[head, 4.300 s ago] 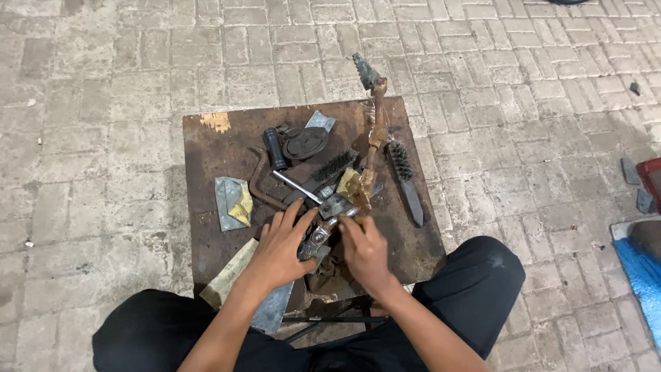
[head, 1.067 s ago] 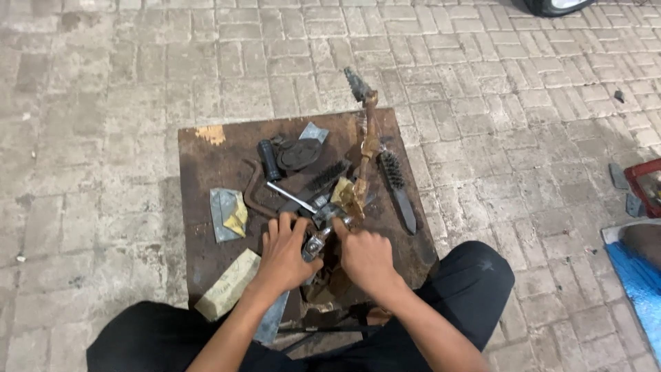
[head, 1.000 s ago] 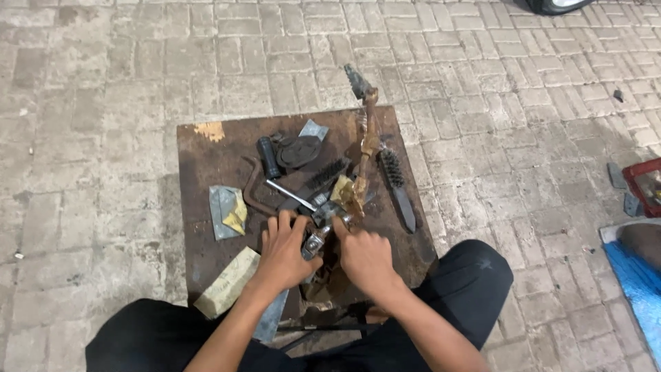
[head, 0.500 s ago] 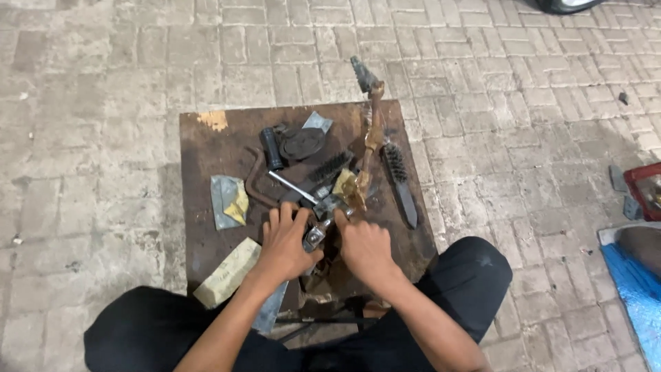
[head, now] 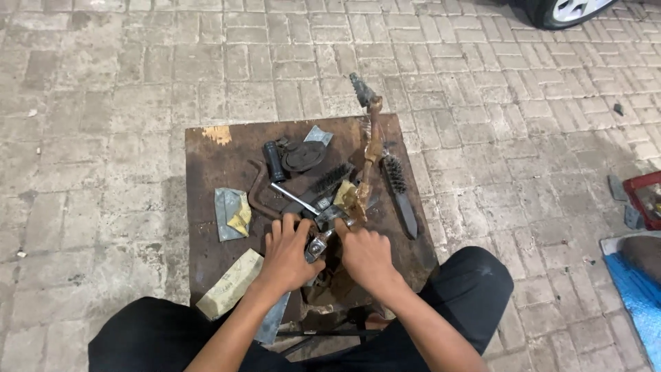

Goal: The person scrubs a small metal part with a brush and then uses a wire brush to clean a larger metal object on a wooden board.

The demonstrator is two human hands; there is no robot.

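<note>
Brick paving, rusty board [head: 213, 207]: both hands [head: 288, 256] [head: 365, 253] clamp a small metal part [head: 318, 245], its axis pointing up-right.

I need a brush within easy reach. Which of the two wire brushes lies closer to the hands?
The darker wire brush left of the rusty lever; the other brush lies right of it.

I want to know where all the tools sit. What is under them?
A dark, rusty board lies under the wire brush, both hands and the small metal part. Paving bricks surround it; what's beneath is covered.

Small metal part [head: 318, 244] between hands
</note>
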